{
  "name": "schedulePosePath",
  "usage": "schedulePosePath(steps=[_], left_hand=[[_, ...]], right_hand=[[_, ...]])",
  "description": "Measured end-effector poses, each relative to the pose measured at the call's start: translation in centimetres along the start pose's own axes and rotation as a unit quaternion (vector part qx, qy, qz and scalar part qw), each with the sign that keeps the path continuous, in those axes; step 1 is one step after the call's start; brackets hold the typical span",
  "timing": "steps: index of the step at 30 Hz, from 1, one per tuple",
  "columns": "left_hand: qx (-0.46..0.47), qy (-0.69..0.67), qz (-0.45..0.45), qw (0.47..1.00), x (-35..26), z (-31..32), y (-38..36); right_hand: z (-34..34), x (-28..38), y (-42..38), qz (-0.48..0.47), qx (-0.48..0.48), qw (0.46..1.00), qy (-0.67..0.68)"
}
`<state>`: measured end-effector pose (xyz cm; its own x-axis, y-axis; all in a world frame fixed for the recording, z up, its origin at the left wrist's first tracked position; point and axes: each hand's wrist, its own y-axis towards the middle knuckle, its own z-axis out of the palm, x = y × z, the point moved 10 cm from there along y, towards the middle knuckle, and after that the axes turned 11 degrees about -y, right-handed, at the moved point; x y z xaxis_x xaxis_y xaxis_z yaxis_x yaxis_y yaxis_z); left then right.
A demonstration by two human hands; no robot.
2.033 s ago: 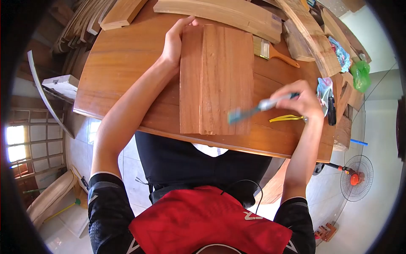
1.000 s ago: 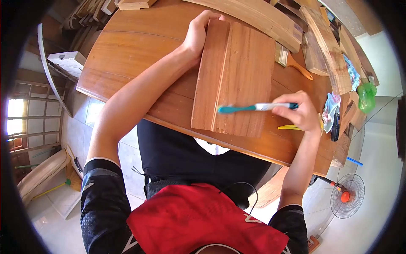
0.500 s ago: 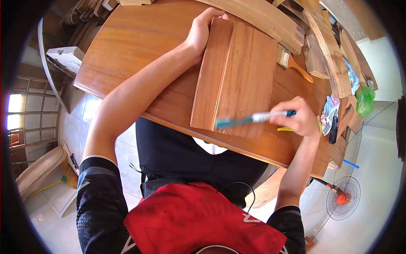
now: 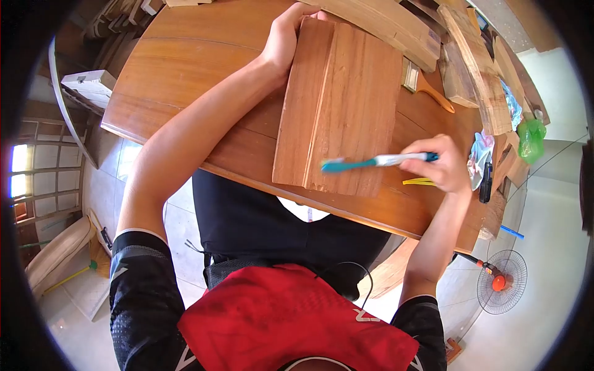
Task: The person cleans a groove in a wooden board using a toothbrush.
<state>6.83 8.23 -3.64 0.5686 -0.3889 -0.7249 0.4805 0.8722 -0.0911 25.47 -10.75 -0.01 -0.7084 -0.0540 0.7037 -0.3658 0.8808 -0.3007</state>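
Observation:
A brown wooden block point(image 4: 356, 93) with a groove along its length lies on the wooden table point(image 4: 179, 68), reaching its front edge. My left hand point(image 4: 288, 37) is wrapped round the block's far left corner, its fingertips partly hidden behind the far end. In my right hand point(image 4: 438, 162), closed at the right of the block, is a teal and white toothbrush point(image 4: 371, 163). The brush's head is over the near part of the block, close to the groove; whether its bristles touch the wood I cannot tell.
A flat paintbrush point(image 4: 427, 85) rests right of the block. Wooden boards point(image 4: 479, 74) lie along the table's far and right sides. Cloths point(image 4: 481, 154), a green plastic bag point(image 4: 531, 141) and a yellow strip point(image 4: 419, 182) are on the right. A fan point(image 4: 500, 282) stands beyond.
The toothbrush head has moved slightly up and right relative to the block, and my right hand has shifted with it. My left hand keeps its hold. The whole view has shifted a little.

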Motion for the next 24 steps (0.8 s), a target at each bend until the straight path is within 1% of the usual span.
schedulePosePath(steps=[1,4,5,6,8,9,12,13,15,16,17,20,21,24], left_hand=[[-0.006,-0.001,0.001,1.000,0.0,0.0,0.0],[-0.026,0.010,0.005,1.000,0.0,-0.3,-0.3],[-0.029,0.020,0.009,0.999,-0.1,-0.5,-0.3],[-0.032,0.027,0.015,0.999,-0.2,-0.7,-0.1],[0.029,-0.009,0.010,0.999,0.0,-0.1,0.7],[0.059,-0.026,0.007,0.998,0.1,0.5,0.8],[0.043,-0.023,0.013,0.999,0.0,0.5,0.6],[0.034,-0.030,0.012,0.999,-0.2,0.6,0.6],[0.013,-0.056,0.011,0.998,0.0,0.6,0.2],[0.020,-0.050,0.014,0.998,0.1,0.5,0.2],[0.029,-0.043,0.016,0.999,0.0,0.5,0.5],[0.037,-0.035,0.018,0.999,0.0,0.2,1.1],[0.032,-0.039,0.022,0.999,-0.2,0.0,0.9],[0.044,-0.058,0.004,0.997,0.3,0.5,0.7]], right_hand=[[0.8,0.7,0.3,-0.004,0.030,1.000,-0.003],[0.5,0.5,-0.3,-0.025,0.044,0.999,-0.008],[-0.6,-0.8,-0.9,-0.005,0.021,1.000,-0.006],[-0.5,-0.6,-0.7,-0.010,0.016,1.000,-0.001],[0.1,0.1,-0.2,-0.014,0.008,1.000,0.006],[1.2,1.0,0.2,-0.027,0.050,0.998,-0.020],[0.9,2.0,-0.1,-0.061,0.061,0.996,-0.036],[-0.2,1.4,-0.5,-0.078,0.021,0.996,-0.039],[-0.3,1.2,-0.3,-0.075,-0.019,0.997,-0.017],[-0.6,1.3,-0.2,-0.071,-0.039,0.997,-0.008],[-0.2,1.7,0.2,-0.070,-0.036,0.997,-0.019],[-1.4,2.2,0.0,-0.086,-0.112,0.989,-0.036],[-2.3,1.3,-0.3,-0.067,-0.152,0.985,-0.045],[-1.6,1.1,-0.3,-0.078,-0.101,0.991,-0.026]])
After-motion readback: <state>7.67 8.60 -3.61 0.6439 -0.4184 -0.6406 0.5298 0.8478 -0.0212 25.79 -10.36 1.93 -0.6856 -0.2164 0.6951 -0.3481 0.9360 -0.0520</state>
